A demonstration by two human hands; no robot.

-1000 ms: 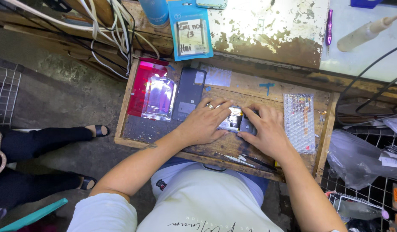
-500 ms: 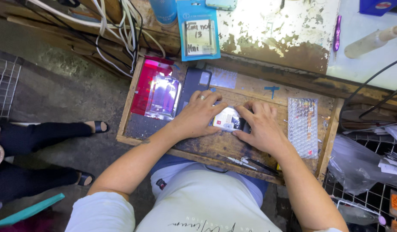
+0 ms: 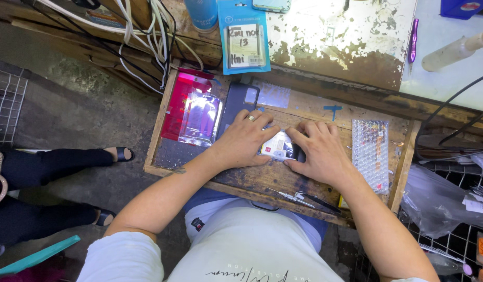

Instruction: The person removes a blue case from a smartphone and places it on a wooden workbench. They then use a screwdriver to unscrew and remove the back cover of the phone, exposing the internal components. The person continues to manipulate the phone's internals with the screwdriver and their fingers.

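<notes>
On a pulled-out wooden drawer tray [image 3: 283, 177], both my hands press down on a small opened phone [image 3: 279, 148] whose white and silver inside shows between them. My left hand [image 3: 246, 140], with a ring on one finger, covers the phone's left part. My right hand [image 3: 317, 151] covers its right part, fingers bent over the dark edge. A dark phone back cover [image 3: 236, 104] lies just beyond my left hand. A red and clear plastic packet [image 3: 192, 109] rests at the tray's left. A strip of bubble wrap [image 3: 370, 154] lies to the right of my right hand.
Tweezers and a thin tool [image 3: 301, 197] lie at the tray's near edge. A blue packaged part [image 3: 243, 39], cables [image 3: 147, 31] and a purple pen [image 3: 412, 44] sit on the worn bench behind. Another person's legs in black [image 3: 53, 162] are at left. Wire baskets [image 3: 450, 245] stand at right.
Both hands stay pressed on the phone and have shifted only slightly on it. The camera view has moved a little.
</notes>
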